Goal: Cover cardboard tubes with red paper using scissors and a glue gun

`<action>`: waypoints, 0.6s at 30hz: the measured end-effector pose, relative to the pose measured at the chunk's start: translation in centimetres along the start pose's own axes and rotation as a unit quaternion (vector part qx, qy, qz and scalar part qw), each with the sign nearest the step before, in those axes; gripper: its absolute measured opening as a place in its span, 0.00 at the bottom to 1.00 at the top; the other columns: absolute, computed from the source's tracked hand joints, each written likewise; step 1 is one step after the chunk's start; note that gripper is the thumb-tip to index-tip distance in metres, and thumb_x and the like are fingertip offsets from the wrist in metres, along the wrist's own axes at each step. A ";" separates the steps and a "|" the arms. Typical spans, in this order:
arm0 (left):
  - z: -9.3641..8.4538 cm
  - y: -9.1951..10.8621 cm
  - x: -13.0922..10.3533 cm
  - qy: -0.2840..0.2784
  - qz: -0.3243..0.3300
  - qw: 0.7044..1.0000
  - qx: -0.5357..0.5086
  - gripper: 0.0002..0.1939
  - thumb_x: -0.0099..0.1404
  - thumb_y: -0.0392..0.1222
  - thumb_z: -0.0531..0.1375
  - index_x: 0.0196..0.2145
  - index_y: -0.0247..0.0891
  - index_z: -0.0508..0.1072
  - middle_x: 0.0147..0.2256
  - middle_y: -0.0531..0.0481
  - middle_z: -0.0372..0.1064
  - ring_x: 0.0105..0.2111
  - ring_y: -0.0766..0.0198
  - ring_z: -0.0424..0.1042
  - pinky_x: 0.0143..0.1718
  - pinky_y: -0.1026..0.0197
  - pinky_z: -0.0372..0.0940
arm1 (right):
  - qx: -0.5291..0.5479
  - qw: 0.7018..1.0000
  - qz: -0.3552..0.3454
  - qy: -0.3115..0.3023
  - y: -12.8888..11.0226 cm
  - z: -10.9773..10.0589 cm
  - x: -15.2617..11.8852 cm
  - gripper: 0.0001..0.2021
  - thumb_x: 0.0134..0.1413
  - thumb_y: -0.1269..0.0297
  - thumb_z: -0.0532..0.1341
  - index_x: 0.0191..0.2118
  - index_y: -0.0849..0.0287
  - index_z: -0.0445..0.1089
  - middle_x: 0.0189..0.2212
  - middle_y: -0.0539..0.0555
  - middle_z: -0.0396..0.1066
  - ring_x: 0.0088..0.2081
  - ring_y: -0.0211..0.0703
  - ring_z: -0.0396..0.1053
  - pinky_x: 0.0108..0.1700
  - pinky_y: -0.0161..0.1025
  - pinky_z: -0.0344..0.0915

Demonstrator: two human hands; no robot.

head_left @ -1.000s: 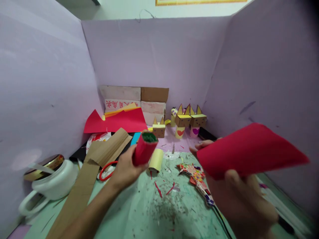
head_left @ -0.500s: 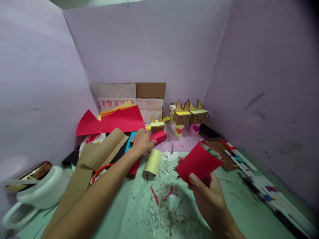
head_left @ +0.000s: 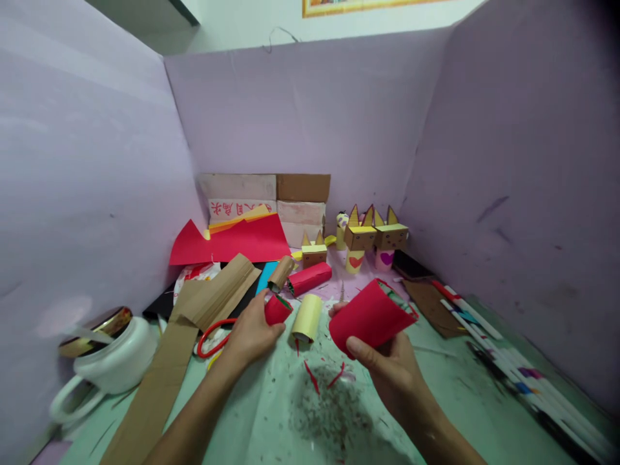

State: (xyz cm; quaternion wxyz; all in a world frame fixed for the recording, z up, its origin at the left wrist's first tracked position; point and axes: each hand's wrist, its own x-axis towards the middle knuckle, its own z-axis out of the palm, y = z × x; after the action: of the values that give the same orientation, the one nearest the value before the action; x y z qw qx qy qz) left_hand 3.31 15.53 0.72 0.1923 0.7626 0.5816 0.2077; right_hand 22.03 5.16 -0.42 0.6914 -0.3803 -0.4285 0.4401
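My right hand (head_left: 387,365) grips a wide tube covered in red paper (head_left: 371,316), tilted so that its patterned inside shows at the upper right end. On the left, my left hand (head_left: 254,332) has its fingers round a narrower red paper tube (head_left: 278,310); most of that tube is hidden by the hand. Between both hands lies a pale yellow paper tube (head_left: 307,318). Just beyond are a brown cardboard tube (head_left: 281,273) and another red tube (head_left: 310,279).
Cat-eared cardboard figures (head_left: 361,239) stand at the back right. Markers (head_left: 504,361) line the right side. A white teapot-like vessel (head_left: 116,355), cardboard strips (head_left: 159,387), red paper (head_left: 232,242) and red-handled scissors (head_left: 208,339) are leftward. Red scraps (head_left: 312,378) lie in front. Purple walls enclose the sides and back.
My left hand has drawn back from beside the far red and brown tubes to the nearer narrow red tube, now in its fingers. My right hand still holds the wide tube. The view has tilted up.
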 end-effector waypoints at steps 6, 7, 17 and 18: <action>0.7 0.4 -4.7 0.025 0.104 0.980 -0.167 0.22 0.54 0.42 0.59 0.47 0.39 0.62 0.45 0.47 0.70 0.44 0.58 0.71 0.45 0.59 0.65 | -0.006 0.994 -0.078 -0.078 -2.7 2.6 0.3 0.20 0.48 0.60 0.70 0.48 0.52 0.71 0.45 0.55 0.75 0.44 0.50 0.73 0.46 0.43 0.70; 0.9 0.5 -5.0 0.021 0.119 0.975 -0.187 0.22 0.54 0.42 0.60 0.47 0.40 0.63 0.45 0.47 0.70 0.44 0.58 0.70 0.45 0.59 0.65 | -0.016 0.993 -0.082 -0.088 -2.8 2.8 0.3 0.20 0.48 0.61 0.69 0.49 0.51 0.71 0.47 0.55 0.74 0.46 0.50 0.73 0.46 0.43 0.70; 1.4 1.0 -6.0 -0.074 0.128 0.940 -0.306 0.27 0.48 0.42 0.68 0.47 0.38 0.68 0.41 0.49 0.72 0.39 0.55 0.70 0.40 0.57 0.64 | -0.071 0.990 -0.041 -0.111 0.4 1.4 0.5 0.24 0.48 0.57 0.69 0.51 0.55 0.69 0.43 0.58 0.75 0.45 0.54 0.72 0.47 0.49 0.68; 1.4 0.9 -6.0 -0.077 0.124 0.940 -0.308 0.27 0.48 0.41 0.69 0.47 0.38 0.69 0.40 0.49 0.72 0.38 0.55 0.70 0.40 0.57 0.63 | -0.081 0.990 -0.039 -0.110 0.5 1.3 0.5 0.24 0.48 0.57 0.69 0.51 0.55 0.69 0.42 0.58 0.75 0.44 0.54 0.72 0.46 0.48 0.68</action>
State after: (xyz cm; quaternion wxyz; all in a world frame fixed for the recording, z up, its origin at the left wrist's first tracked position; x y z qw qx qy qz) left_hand 3.39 9.41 -0.53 0.4345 0.7459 0.3733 0.3399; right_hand 20.77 5.97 -0.31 0.6239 -0.3672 -0.5503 0.4161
